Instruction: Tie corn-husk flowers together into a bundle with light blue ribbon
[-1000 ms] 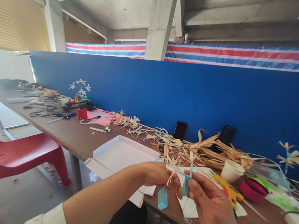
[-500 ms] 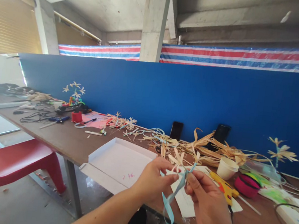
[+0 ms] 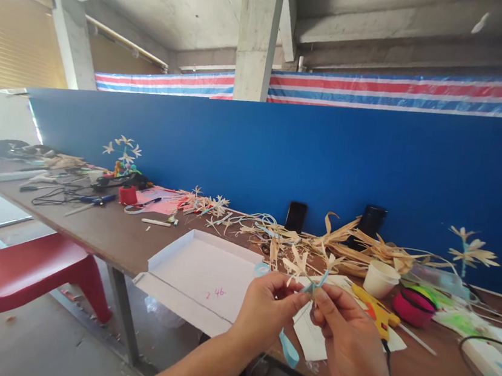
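Note:
My left hand (image 3: 263, 308) pinches a light blue ribbon (image 3: 289, 350), and a loop of it hangs below my fingers. Close beside it, my right hand (image 3: 346, 328) has thumb and fingers closed on the stem of a pale husk flower (image 3: 299, 261). A second small pale flower (image 3: 330, 261) rises above my right fingertips, with blue ribbon around its stem. Where the ribbon meets the stems, my fingertips nearly touch and partly cover the join. Under my hands lies a white paper sheet (image 3: 313, 336).
Left of my hands is an open white box lid (image 3: 203, 280). On the right are a yellow glue gun (image 3: 375, 310), a paper cup (image 3: 380, 280), and a pink round pouch (image 3: 413, 307). Dried husks (image 3: 376, 250) and a phone (image 3: 295, 217) line the blue partition (image 3: 255, 152).
My left hand has moved slightly right, closer to the right hand. Ribbon that hung long in front of my fingers is now drawn around the stems, with a shorter loop hanging.

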`<state>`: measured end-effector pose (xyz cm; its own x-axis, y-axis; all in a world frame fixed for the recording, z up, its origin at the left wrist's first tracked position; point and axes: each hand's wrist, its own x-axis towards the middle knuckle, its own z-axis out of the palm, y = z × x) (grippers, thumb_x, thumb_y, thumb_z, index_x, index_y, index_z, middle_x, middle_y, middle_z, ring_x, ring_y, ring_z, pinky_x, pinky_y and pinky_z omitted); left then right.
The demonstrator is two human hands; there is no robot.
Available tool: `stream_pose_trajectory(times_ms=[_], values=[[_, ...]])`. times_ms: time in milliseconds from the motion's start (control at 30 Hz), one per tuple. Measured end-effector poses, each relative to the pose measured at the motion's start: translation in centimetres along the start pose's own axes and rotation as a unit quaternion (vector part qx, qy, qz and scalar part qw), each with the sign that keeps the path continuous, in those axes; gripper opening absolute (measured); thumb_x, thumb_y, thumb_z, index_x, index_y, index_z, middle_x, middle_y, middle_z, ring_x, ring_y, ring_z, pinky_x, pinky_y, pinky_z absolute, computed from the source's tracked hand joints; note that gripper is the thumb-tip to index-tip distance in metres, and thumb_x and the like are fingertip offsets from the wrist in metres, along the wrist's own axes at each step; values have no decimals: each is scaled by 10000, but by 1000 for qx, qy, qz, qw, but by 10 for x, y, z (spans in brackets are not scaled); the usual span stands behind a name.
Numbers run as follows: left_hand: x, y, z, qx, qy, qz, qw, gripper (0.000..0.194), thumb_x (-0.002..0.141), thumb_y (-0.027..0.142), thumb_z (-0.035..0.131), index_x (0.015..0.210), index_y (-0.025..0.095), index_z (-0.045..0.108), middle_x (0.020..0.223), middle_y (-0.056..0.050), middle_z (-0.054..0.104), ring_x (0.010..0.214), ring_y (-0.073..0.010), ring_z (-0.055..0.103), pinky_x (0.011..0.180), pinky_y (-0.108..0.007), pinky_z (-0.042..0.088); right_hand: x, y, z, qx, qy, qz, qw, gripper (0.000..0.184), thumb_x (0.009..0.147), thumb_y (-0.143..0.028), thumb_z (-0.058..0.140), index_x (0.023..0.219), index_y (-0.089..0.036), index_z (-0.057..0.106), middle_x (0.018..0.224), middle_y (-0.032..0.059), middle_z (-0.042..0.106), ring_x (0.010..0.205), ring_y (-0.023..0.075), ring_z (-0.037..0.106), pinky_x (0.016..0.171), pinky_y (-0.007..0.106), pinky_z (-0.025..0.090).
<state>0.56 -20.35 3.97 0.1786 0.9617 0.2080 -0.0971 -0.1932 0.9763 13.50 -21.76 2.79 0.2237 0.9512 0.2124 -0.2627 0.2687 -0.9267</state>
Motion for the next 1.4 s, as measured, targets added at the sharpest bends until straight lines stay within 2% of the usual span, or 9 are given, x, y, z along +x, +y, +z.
stream_pose_trajectory(times_ms=[100, 200, 300, 467, 667, 900, 1133, 1233, 1400], values=[[-4, 3, -1, 44, 33, 47, 997, 266, 721, 396, 635, 701, 132, 655, 727, -16, 539, 625, -105, 496, 543, -208, 395, 1, 2, 0, -6, 11, -6, 1000, 218, 662, -328, 748, 799, -178, 670, 580, -22, 545, 523, 86, 441, 505, 201, 365], [-9, 8, 0, 102, 64, 106, 987, 241, 770, 313, 595, 597, 146, 620, 689, -12, 524, 684, -117, 501, 619, -219, 400, 1, 6, 2, 6, 25, -9, 1000, 224, 647, -318, 759, 800, -182, 669, 608, -23, 564, 521, 82, 450, 509, 199, 378], [-15, 12, 2, 141, 64, 138, 978, 253, 804, 254, 553, 578, 153, 602, 656, -10, 522, 710, -123, 498, 664, -230, 390, -1, 7, 6, 28, 40, -7, 999, 237, 631, -310, 770, 807, -184, 673, 626, -19, 582, 516, 78, 466, 504, 192, 397], [-20, 9, 7, 142, 71, 145, 977, 222, 827, 234, 523, 652, 159, 637, 698, -12, 522, 702, -114, 500, 641, -223, 387, -8, 4, 17, 100, 47, 21, 994, 229, 616, -290, 780, 789, -192, 667, 633, -15, 607, 513, 84, 503, 516, 197, 451], [-15, -1, 5, 121, 90, 152, 977, 187, 806, 196, 550, 916, 211, 701, 733, -11, 532, 675, -105, 519, 623, -213, 418, -13, 5, 24, 165, 69, 54, 982, 253, 576, -245, 809, 774, -193, 660, 565, -29, 591, 489, 72, 521, 486, 164, 457], [-12, 6, -1, 164, 59, 191, 966, 208, 828, 162, 510, 875, 214, 707, 816, -33, 635, 776, -130, 573, 734, -237, 453, -13, 8, 27, 166, 99, 43, 980, 265, 569, -244, 812, 777, -198, 654, 621, -29, 616, 492, 82, 543, 497, 194, 492], [-18, 9, -3, 269, 68, 213, 937, 175, 811, 140, 489, 859, 174, 654, 812, -46, 585, 742, -135, 539, 673, -246, 425, -13, 14, 30, 164, 110, 38, 980, 250, 558, -259, 813, 747, -197, 663, 697, -8, 674, 557, 103, 596, 528, 198, 503], [-20, 12, -3, 270, 69, 201, 939, 114, 785, 150, 538, 792, 172, 650, 782, -31, 565, 724, -125, 529, 661, -236, 413, -13, 15, 31, 190, 108, 49, 975, 263, 533, -237, 824, 744, -195, 674, 708, 0, 684, 604, 116, 618, 551, 195, 509], [-18, 13, -4, 229, 71, 197, 951, 154, 808, 140, 521, 779, 179, 667, 770, -24, 559, 727, -111, 527, 681, -222, 412, -15, 11, 32, 218, 105, 82, 967, 275, 491, -208, 842, 716, -182, 686, 653, -2, 675, 529, 94, 593, 496, 174, 494]])
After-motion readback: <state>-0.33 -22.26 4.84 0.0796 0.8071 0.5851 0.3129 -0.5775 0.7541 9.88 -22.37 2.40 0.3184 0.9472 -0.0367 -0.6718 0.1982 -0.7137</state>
